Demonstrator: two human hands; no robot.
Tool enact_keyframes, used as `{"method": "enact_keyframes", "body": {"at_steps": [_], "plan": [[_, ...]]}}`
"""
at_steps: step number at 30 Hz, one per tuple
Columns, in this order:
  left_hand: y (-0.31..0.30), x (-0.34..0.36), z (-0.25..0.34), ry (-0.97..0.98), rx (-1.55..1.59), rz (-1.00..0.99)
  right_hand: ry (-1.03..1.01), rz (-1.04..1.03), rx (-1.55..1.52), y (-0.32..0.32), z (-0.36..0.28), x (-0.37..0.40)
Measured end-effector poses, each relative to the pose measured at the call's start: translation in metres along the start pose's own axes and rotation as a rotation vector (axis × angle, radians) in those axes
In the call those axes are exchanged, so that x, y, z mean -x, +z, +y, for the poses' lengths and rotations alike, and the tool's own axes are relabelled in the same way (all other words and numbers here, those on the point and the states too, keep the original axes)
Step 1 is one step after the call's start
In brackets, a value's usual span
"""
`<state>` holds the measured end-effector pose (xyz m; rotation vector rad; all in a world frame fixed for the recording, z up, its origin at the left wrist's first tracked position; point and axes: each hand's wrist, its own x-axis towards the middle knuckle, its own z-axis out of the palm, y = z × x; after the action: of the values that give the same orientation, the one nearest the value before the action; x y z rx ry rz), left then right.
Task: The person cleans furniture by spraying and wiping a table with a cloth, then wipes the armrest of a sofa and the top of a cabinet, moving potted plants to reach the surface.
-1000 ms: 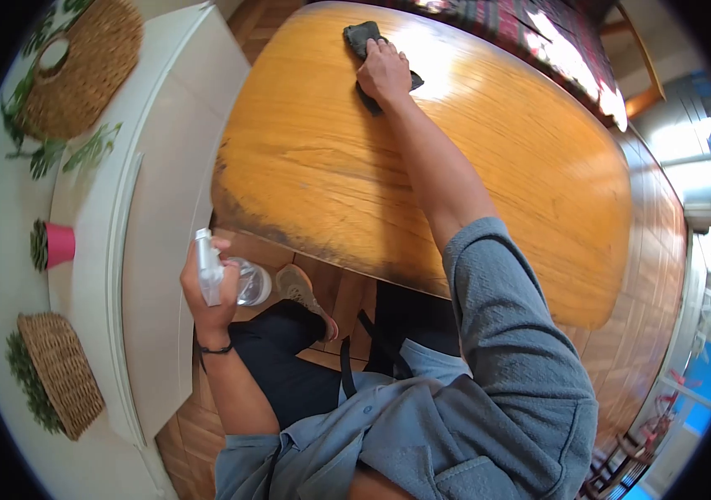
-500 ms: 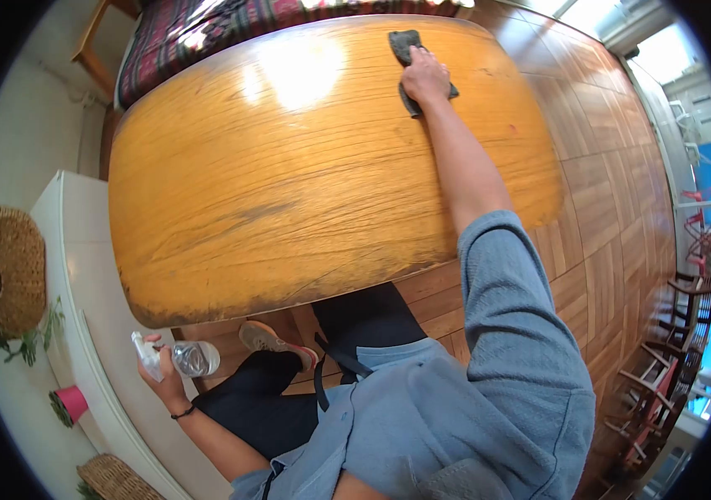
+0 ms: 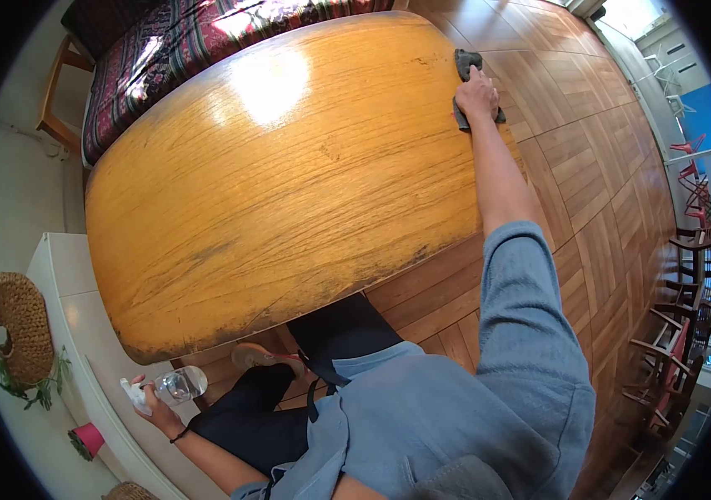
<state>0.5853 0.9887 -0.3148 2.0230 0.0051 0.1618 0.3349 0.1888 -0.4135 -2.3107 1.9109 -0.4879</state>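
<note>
Stretched far out, my right hand (image 3: 478, 96) presses a dark grey cloth (image 3: 468, 63) onto the right end of the wooden table (image 3: 289, 183). The cloth shows above and below the hand, at the table's edge. At the lower left, my left hand (image 3: 155, 408) grips a clear spray bottle (image 3: 180, 385) with a white nozzle, beside the table's near left corner. The tabletop is worn dark along its near edge, and bright light reflects off its far part.
A sofa with a patterned cover (image 3: 155, 67) stands beyond the table. At the left are a white cabinet (image 3: 80, 308), a wicker basket (image 3: 26, 329) and a pink pot (image 3: 87, 439). Wooden chairs (image 3: 672, 350) line the right side of the parquet floor.
My right hand and the cloth have moved right, to the table's right edge. The view has shifted, with the sofa showing more. My left hand still holds the bottle.
</note>
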Motion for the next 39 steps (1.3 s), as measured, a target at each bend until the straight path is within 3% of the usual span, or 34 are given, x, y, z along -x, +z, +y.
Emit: {"method": "enact_keyframes", "body": {"at_steps": [6, 13, 16, 22, 28, 39], "plan": [[-0.034, -0.009, -0.027, -0.002, 0.154, -0.001, -0.13, -0.017, 0.037, 0.025, -0.021, -0.043], [-0.05, 0.0, -0.037, 0.009, 0.222, 0.091, -0.132, -0.1, -0.007, 0.047, -0.117, -0.083], [-0.048, 0.007, -0.036, 0.018, 0.218, 0.097, -0.313, -0.052, 0.003, 0.071, -0.176, -0.071], [-0.055, 0.012, -0.04, 0.044, 0.129, 0.068, -0.685, 0.004, -0.119, 0.111, -0.305, -0.005], [-0.034, 0.008, -0.011, 0.064, 0.011, 0.12, -0.837, -0.041, -0.172, 0.123, -0.419, 0.078], [-0.041, -0.011, -0.018, 0.082, 0.004, 0.117, -1.083, -0.069, -0.333, 0.135, -0.579, 0.22]]}}
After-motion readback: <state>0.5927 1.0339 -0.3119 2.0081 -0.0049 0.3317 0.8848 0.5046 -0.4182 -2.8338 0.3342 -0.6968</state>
